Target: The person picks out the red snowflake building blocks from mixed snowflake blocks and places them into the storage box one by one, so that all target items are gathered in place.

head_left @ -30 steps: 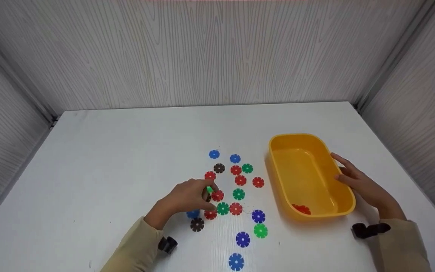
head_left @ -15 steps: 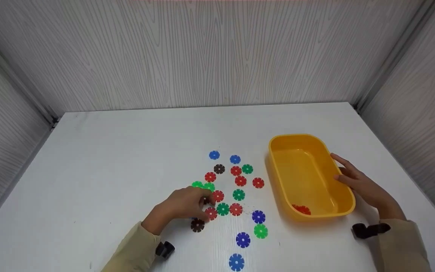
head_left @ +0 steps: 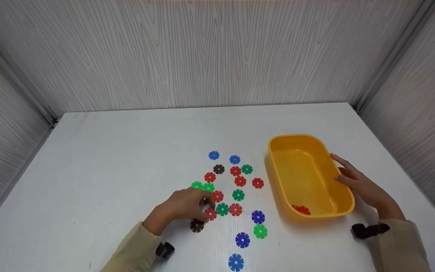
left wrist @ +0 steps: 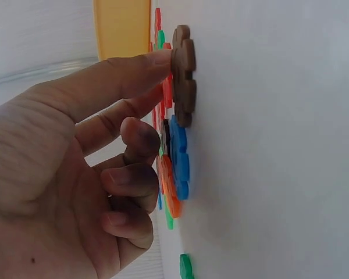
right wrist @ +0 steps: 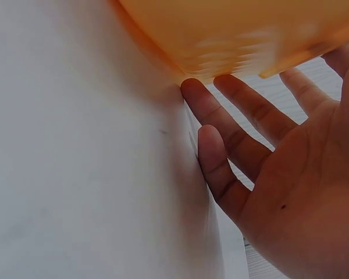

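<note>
Notched plastic discs in several colours lie flat on the white table. In the head view, my left hand [head_left: 183, 205] reaches down among them. Its thumb and index finger pinch the edge of a red disc [head_left: 211, 214], which still lies on the table. The other fingers curl in, beside a blue disc [left wrist: 179, 160] and a brown disc [left wrist: 185, 81] in the left wrist view. My right hand [head_left: 364, 188] holds the right side of a yellow plastic bin [head_left: 303, 166], thumb over the rim and fingers against the outer wall. A few red discs [head_left: 301, 209] lie inside.
Near the front lie a blue disc [head_left: 236, 262], a purple disc [head_left: 242, 240] and a light green disc [head_left: 260, 231]. Farther back are blue discs and a dark brown disc [head_left: 219, 169]. A wood-grain panel [head_left: 202, 56] stands behind the table [head_left: 108, 162].
My left hand has shifted slightly left and down, uncovering two light green discs, and has stayed put for the last half second. The right hand and bin have stayed in place.
</note>
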A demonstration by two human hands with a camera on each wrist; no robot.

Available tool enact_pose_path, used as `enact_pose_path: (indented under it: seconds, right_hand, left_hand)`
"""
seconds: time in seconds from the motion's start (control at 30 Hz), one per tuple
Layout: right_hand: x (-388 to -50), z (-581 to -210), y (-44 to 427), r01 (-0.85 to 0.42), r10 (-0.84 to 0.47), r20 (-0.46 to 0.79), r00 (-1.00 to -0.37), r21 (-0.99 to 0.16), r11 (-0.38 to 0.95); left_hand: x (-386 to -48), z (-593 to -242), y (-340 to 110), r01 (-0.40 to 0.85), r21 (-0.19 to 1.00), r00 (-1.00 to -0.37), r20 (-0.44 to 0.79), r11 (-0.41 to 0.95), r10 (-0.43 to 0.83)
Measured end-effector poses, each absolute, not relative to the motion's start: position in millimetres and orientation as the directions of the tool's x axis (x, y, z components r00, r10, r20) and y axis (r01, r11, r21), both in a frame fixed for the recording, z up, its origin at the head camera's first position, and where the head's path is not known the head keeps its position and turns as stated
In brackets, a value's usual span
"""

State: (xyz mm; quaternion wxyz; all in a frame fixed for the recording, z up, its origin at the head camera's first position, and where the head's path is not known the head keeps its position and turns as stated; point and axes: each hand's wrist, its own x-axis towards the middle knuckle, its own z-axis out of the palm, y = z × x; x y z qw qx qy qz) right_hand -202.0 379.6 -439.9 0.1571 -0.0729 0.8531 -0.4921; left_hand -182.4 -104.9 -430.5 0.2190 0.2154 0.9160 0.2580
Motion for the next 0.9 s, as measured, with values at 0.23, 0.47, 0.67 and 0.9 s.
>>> enact_pose_path:
  seconds: [0.23, 0.47, 0.67, 0.9]
  right_hand:
    - [-203.0, -441.1, 379.6, 0.025, -0.284, -0.194, -0.939, -0.863, 0.505]
    - [-201.9, -442.6, 380.4, 0.027, -0.286, -0.193, -0.939, -0.867, 0.498]
    - [-201.8, -441.9, 381.1, 0.018, -0.285, -0.187, -0.940, -0.863, 0.504]
    - [-201.9, -440.7, 381.1, 0.023, -0.285, -0.193, -0.939, -0.861, 0.508]
  left_hand:
    - [-181.5, -429.2, -103.1, 0.284, 0.577, -0.810, -0.283, 0.766, 0.514]
    - [-179.2, -429.2, -101.1, 0.321, 0.558, -0.824, -0.235, 0.765, 0.516]
    - [-178.6, -427.5, -101.8, 0.346, 0.528, -0.827, -0.219, 0.776, 0.517]
    - [-180.8, -425.6, -106.5, 0.326, 0.556, -0.823, -0.231, 0.764, 0.519]
